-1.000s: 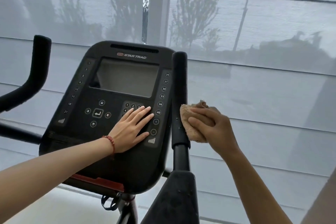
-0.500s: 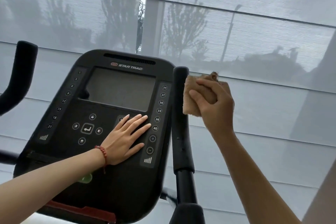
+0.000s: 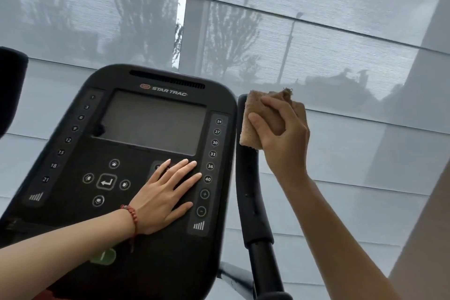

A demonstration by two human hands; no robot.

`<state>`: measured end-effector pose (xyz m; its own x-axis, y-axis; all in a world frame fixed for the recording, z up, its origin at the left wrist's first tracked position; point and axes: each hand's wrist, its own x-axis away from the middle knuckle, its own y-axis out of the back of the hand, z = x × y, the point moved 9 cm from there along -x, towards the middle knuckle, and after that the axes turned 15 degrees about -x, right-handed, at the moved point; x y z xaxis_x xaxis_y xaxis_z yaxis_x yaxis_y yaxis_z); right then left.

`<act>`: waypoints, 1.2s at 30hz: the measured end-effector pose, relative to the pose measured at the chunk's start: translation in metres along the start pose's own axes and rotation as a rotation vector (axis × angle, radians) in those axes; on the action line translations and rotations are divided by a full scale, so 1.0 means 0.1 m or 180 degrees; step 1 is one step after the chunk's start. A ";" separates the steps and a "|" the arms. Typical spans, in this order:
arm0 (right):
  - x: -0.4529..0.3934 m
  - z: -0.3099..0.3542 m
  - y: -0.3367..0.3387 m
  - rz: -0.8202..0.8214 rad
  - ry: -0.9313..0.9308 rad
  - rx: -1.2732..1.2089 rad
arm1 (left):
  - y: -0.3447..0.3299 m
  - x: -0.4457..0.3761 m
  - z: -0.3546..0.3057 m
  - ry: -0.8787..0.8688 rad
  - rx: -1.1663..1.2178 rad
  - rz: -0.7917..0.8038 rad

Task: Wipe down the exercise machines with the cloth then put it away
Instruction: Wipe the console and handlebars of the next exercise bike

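A black exercise machine console (image 3: 136,143) with a dark screen and round buttons fills the lower left. My left hand (image 3: 165,192) lies flat on its keypad, fingers straight. To the console's right stands the black upright handlebar (image 3: 250,192). My right hand (image 3: 280,139) grips a folded tan cloth (image 3: 253,122) and holds it against the top of that handlebar.
A second black handlebar end (image 3: 11,85) shows at the left edge. Grey translucent window blinds (image 3: 316,56) hang close behind the machine. A pale wall or column (image 3: 433,202) rises at the right edge.
My right hand has slid the cloth up the right handlebar from its middle to its top end. My left hand has stayed flat on the console.
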<state>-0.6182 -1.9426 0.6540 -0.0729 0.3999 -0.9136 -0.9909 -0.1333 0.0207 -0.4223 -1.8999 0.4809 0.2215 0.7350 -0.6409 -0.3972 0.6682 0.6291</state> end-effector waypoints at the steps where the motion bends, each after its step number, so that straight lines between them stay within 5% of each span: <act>1: 0.07 -0.02 -0.03 0.0027 -0.0008 0.0034 | 0.01 -0.01 0.01 -0.0029 0.0016 -0.0026; 10: -0.16 0.15 0.01 0.0265 -0.0275 0.0065 | 0.04 -0.06 0.11 0.0071 0.0206 -0.0193; 19: -0.47 0.25 -0.21 0.1296 -0.0584 0.0687 | 0.07 -0.04 0.08 0.0052 0.0159 -0.0278; 36: 0.24 0.33 -0.28 0.0403 0.0594 0.1428 | 0.06 -0.07 0.08 0.0043 0.0063 -0.0300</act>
<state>-0.5958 -1.8990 0.6445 -0.2149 0.2312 -0.9489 -0.9297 0.2493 0.2713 -0.4190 -1.8998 0.4922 0.2451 0.6671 -0.7035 -0.3573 0.7367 0.5741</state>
